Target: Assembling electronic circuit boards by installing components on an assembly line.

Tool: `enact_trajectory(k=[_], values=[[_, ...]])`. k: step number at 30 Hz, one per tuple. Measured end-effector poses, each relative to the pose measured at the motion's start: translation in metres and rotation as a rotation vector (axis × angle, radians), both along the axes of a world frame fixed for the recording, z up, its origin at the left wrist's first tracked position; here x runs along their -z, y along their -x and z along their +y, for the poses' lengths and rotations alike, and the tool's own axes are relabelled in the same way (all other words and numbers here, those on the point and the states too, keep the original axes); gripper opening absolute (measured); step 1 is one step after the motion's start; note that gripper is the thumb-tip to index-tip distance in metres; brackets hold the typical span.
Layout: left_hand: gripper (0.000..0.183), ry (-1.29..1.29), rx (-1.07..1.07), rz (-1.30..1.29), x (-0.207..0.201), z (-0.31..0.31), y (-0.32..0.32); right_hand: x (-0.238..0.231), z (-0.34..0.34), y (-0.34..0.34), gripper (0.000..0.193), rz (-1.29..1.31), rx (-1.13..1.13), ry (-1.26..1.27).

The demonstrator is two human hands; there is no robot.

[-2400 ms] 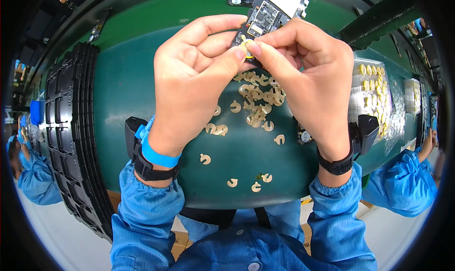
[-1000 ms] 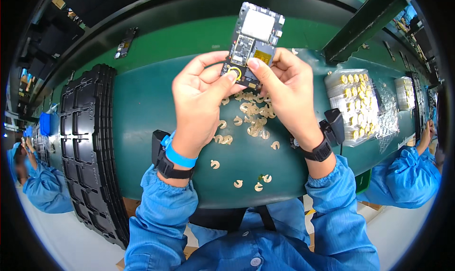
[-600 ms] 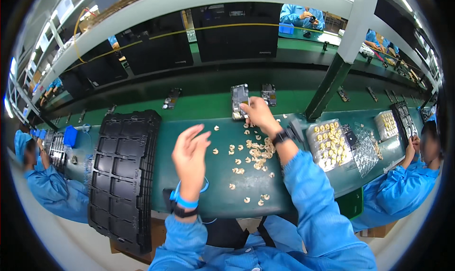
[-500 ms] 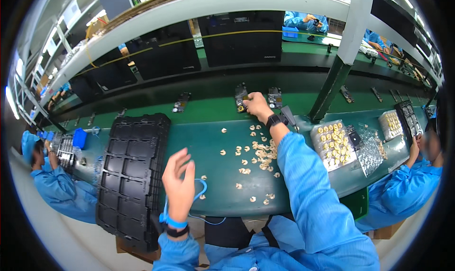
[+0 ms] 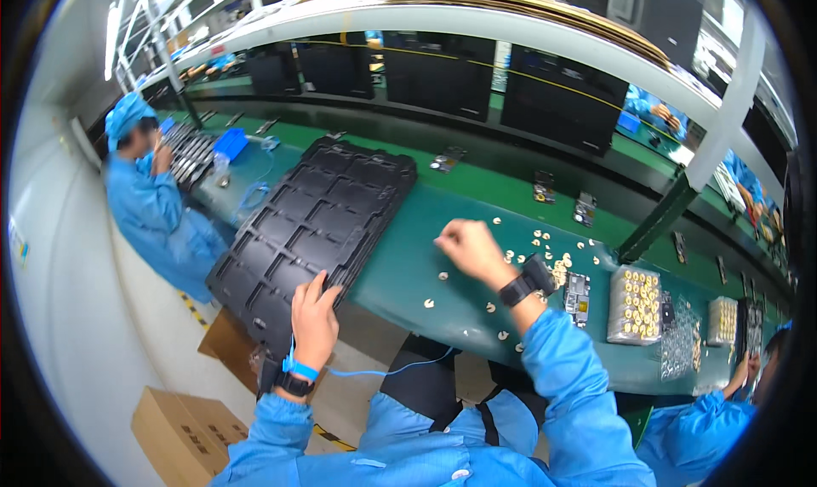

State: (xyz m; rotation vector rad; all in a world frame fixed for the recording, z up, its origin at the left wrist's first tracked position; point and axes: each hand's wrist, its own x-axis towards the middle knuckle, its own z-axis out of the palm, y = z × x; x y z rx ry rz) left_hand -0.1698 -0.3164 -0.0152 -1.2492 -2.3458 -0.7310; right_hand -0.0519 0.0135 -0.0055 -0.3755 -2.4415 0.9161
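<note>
My left hand (image 5: 313,323) is at the near right edge of a stack of black compartment trays (image 5: 294,223), its fingers closed over the rim. A blue wrist strap with a cord circles that wrist. Above the green mat (image 5: 404,257), my right hand (image 5: 472,250) is curled with fingers together; what lies in them, if anything, is hidden. Small cream ring-like pieces with a notch (image 5: 557,270) lie scattered around and beyond my right wrist. Beside that wrist, a circuit board assembly (image 5: 577,300) rests on the mat.
Several board assemblies (image 5: 545,187) lie on the green belt strip behind the mat. A clear tray of cream pieces (image 5: 634,308) stands right, near a post (image 5: 672,206). Co-workers sit left (image 5: 162,206) and right (image 5: 698,436). Cardboard boxes (image 5: 183,436) stand on the floor.
My view has swung left. My right hand has left the board on the belt and come back over the mat. My left hand has gone from open in the air to the tray edge.
</note>
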Motion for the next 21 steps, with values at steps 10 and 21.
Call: enact_trajectory(k=[10, 21], values=[[0.033, -0.150, 0.051, 0.044, -0.039, 0.011, -0.001, 0.005, -0.187, 0.131, 0.040, 0.193, -0.049, 0.995], [0.039, -0.647, -0.241, -0.026, -0.075, -0.121, -0.058, -0.060, -0.135, 0.076, 0.011, 0.508, -0.018, 1.235]])
